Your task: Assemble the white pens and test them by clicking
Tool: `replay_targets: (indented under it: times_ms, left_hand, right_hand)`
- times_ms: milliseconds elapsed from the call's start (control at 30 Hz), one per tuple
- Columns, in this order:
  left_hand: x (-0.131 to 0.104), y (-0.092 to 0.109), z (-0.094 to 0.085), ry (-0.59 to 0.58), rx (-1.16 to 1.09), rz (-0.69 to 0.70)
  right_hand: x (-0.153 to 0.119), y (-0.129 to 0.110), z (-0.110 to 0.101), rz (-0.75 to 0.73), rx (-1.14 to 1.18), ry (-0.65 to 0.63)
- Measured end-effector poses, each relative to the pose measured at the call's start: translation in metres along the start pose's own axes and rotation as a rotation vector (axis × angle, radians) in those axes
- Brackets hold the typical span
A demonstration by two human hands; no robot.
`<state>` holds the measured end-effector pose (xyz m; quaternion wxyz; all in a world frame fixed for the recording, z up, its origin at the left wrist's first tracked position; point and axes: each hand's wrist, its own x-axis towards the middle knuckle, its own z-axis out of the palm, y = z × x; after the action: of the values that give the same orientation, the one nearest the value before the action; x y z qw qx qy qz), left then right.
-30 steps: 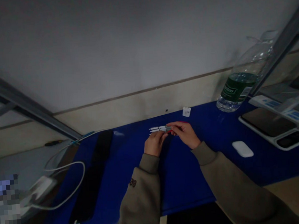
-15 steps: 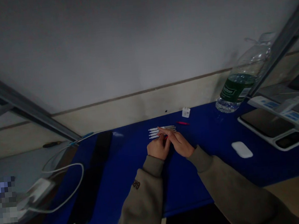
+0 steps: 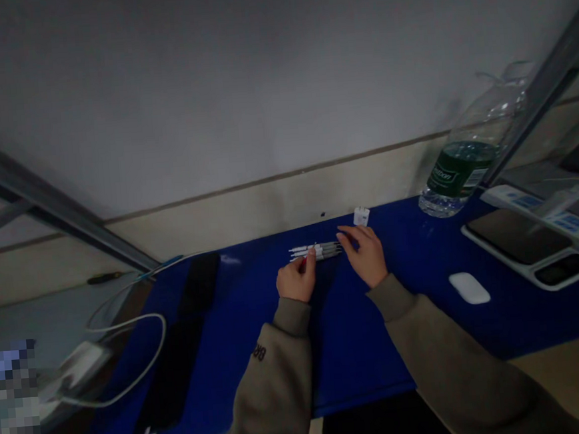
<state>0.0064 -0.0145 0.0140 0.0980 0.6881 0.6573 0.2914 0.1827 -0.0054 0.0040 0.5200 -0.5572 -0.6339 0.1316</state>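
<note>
Several white and grey pens [image 3: 328, 248] lie side by side on the blue desk top [image 3: 259, 340]. At their left part, my left hand [image 3: 296, 281] is closed, with a small red object [image 3: 303, 263] showing between thumb and fingers; most of it is hidden. The thumb lies over the nearest pens. My right hand [image 3: 367, 253] is at the pens' right ends, thumb and index finger apart, with nothing visible between them. Whether its fingertips touch the pens, I cannot tell. A white charger plug [image 3: 361, 216] stands just behind the right hand.
A large plastic water bottle [image 3: 459, 167] stands at the back right. A white case [image 3: 469, 288] and a scale [image 3: 522, 242] lie on the right. Dark flat devices [image 3: 171, 373] and a white cable [image 3: 163, 340] lie on the left. The wall [image 3: 249, 217] bounds the back.
My hands were together over the pens; they have moved apart, the left slightly left, the right to the right and farther back. The small pink-red pen at right is now hidden.
</note>
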Motion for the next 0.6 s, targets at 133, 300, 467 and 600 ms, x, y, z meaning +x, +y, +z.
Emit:
replay_targets:
  times_ms: [133, 300, 467, 600]
  left_hand:
    - [-0.001, 0.0, -0.002, 0.005, 0.043, 0.023]
    - [-0.004, 0.003, -0.001, -0.029, 0.129, 0.072]
    - [-0.003, 0.002, 0.0, -0.04, 0.178, 0.06]
    - [-0.003, 0.002, -0.001, -0.052, 0.195, 0.059]
  right_hand:
    - [0.003, 0.04, 0.002, 0.188, -0.461, 0.097]
    - [0.003, 0.052, 0.003, 0.165, -0.473, 0.028]
    - [0.01, 0.033, 0.007, 0.126, 0.16, -0.026]
    - [0.01, 0.014, 0.01, 0.227, 0.644, 0.016]
